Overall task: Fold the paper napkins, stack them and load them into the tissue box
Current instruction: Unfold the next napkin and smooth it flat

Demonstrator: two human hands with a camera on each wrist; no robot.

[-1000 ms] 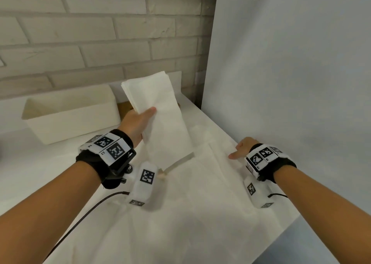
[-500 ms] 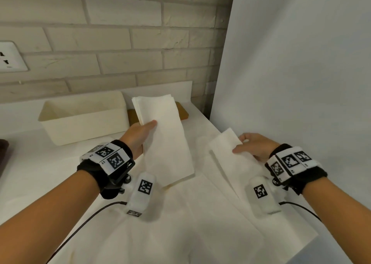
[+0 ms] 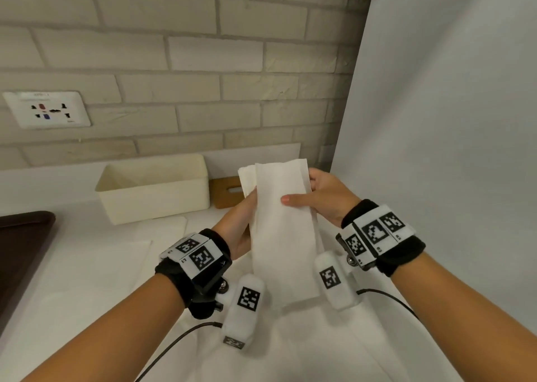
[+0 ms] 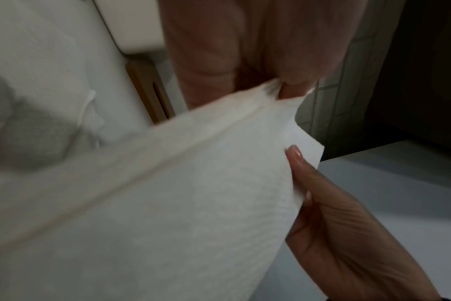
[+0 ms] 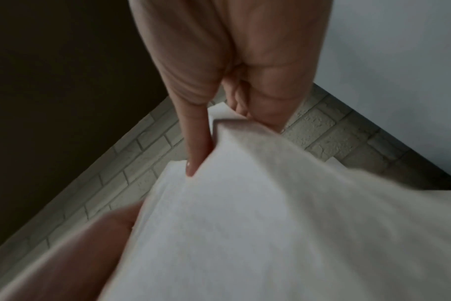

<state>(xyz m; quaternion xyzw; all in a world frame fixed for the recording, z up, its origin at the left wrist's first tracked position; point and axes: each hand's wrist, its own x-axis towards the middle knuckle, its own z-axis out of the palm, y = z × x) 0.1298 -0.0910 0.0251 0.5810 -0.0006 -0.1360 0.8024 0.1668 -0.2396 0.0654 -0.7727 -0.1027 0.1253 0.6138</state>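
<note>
Both hands hold a stack of folded white napkins (image 3: 280, 230) in the air above the table. My left hand (image 3: 239, 224) grips its left edge, fingers hidden behind the paper. My right hand (image 3: 318, 198) pinches the right edge, thumb flat on the front sheet. In the left wrist view the napkin stack (image 4: 168, 193) fills the frame, with the right hand's fingers (image 4: 309, 173) along its edge. The right wrist view shows a fingertip (image 5: 193, 165) on the napkin stack (image 5: 270, 213). The cream tissue box (image 3: 154, 186) stands empty at the back left. Its wooden lid (image 3: 226, 191) lies beside it.
Unfolded white napkins (image 3: 290, 346) lie flat on the white table (image 3: 72, 280) below my hands, more at the left (image 3: 116, 253). A dark tray (image 3: 20, 242) sits at the left edge. A grey panel (image 3: 450, 149) stands on the right; a brick wall with a socket (image 3: 46, 109) is behind.
My right hand lifted a folded napkin from the table and brought it left against the stack in my left hand. Both hands now hold the stack together.
</note>
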